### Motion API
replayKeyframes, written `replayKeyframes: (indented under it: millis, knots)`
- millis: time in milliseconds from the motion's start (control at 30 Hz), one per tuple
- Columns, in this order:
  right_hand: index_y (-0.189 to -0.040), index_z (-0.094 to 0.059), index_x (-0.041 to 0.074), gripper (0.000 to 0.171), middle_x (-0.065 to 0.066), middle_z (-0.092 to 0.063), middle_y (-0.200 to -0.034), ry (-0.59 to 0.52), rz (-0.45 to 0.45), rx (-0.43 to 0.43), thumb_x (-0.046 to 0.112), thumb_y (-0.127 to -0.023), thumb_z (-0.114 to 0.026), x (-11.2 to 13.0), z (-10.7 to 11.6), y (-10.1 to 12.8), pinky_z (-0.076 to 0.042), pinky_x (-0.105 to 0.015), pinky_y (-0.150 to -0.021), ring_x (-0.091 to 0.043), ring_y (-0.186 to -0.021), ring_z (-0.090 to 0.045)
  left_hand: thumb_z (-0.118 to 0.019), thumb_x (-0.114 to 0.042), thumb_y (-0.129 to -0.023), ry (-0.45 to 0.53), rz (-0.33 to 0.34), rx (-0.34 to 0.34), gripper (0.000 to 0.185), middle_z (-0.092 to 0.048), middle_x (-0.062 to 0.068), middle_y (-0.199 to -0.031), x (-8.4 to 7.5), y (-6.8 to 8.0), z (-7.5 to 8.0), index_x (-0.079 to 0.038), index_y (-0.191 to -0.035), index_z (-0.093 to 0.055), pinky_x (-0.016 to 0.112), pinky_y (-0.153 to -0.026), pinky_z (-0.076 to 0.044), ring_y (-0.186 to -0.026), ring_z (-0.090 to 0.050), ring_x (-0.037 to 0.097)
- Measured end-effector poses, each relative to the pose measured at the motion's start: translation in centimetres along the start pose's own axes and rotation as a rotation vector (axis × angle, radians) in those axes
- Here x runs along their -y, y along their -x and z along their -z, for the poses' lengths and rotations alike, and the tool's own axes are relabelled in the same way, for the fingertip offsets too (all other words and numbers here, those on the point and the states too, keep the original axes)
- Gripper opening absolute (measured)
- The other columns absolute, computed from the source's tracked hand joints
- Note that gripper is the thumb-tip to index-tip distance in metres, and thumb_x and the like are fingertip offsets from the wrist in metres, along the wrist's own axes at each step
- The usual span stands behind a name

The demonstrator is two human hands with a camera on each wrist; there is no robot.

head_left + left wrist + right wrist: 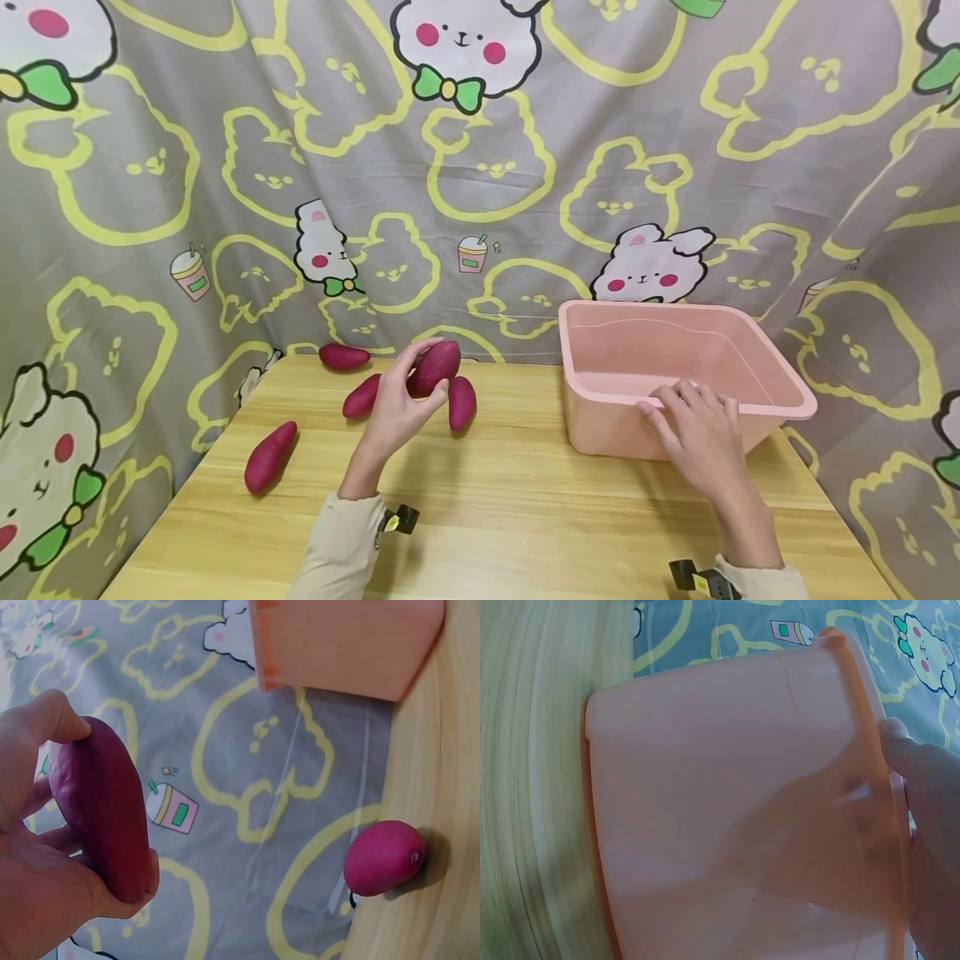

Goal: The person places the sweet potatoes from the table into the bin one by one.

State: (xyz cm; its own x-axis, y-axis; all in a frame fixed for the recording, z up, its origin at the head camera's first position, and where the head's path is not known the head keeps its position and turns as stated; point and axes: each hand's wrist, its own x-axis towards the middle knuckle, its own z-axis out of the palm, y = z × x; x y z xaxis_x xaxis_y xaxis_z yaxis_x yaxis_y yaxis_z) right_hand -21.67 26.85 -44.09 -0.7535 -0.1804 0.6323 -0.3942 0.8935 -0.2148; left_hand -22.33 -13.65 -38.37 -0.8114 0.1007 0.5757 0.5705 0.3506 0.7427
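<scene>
My left hand (401, 408) pinches a purple-red sweet potato (438, 364) between thumb and fingers, lifted above the table. In the left wrist view this sweet potato (103, 810) stands nearly upright in the grasp. Close by, another sweet potato (462, 404) lies just right of the hand, and one more (362, 397) is partly hidden behind it. At the right, my right hand (705, 433) grips the near rim of a pink plastic bin (615, 429). The right wrist view shows the thumb (896, 739) at the rim, with fingers faintly visible through the bin wall.
Farther left on the wooden table (510, 517) lie a sweet potato (270, 457) near the left edge and another (343, 357) at the back edge. A patterned grey curtain (510, 242) hangs behind the table and at both sides.
</scene>
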Motion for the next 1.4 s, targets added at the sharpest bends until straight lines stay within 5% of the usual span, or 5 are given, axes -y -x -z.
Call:
replayKeyframes:
  millis: [267,500,900,1400]
  knots:
    - [-0.102,-0.067,0.016,0.020,-0.006,-0.060,-0.097,0.001,0.004,0.001,0.036,-0.100,-0.066,0.0,-0.1,0.0,-0.030,-0.057,-0.082,-0.035,-0.099,-0.053,-0.070,0.008,-0.085,0.023,0.008,0.017,0.054,-0.064,0.017,-0.123,-0.5,-0.4,-0.5,-0.002,-0.136,-0.059,0.041,-0.078,-0.058,-0.104,-0.062,0.030]
    - [-0.102,-0.067,0.016,0.020,-0.006,-0.060,-0.096,-0.002,0.006,-0.002,0.035,-0.099,-0.066,0.1,-0.1,-0.1,-0.030,-0.058,-0.082,-0.035,-0.098,-0.053,-0.073,0.009,-0.083,0.016,-0.022,0.021,0.059,-0.063,0.018,-0.127,2.0,-0.9,-1.4,-0.004,-0.138,-0.058,0.050,-0.077,-0.058,-0.106,-0.062,0.032]
    - [-0.101,-0.067,0.016,0.020,-0.005,-0.060,-0.096,-0.009,-0.008,-0.004,0.035,-0.099,-0.067,0.2,-0.2,0.2,-0.030,-0.058,-0.084,-0.035,-0.098,-0.053,-0.074,-0.002,-0.085,0.045,-0.044,0.050,0.057,-0.062,0.002,-0.131,2.5,-1.1,-2.7,-0.021,-0.137,-0.061,0.039,-0.077,-0.059,-0.108,-0.062,0.023]
    - [-0.101,-0.067,0.016,0.018,-0.004,-0.060,-0.096,-0.004,0.003,-0.013,0.034,-0.098,-0.068,0.1,-0.1,0.1,-0.030,-0.058,-0.083,-0.035,-0.098,-0.054,-0.076,-0.009,-0.088,0.043,-0.091,0.055,0.059,-0.063,0.003,-0.127,2.5,-1.4,-4.6,-0.025,-0.143,-0.061,0.040,-0.081,-0.058,-0.103,-0.063,0.023]
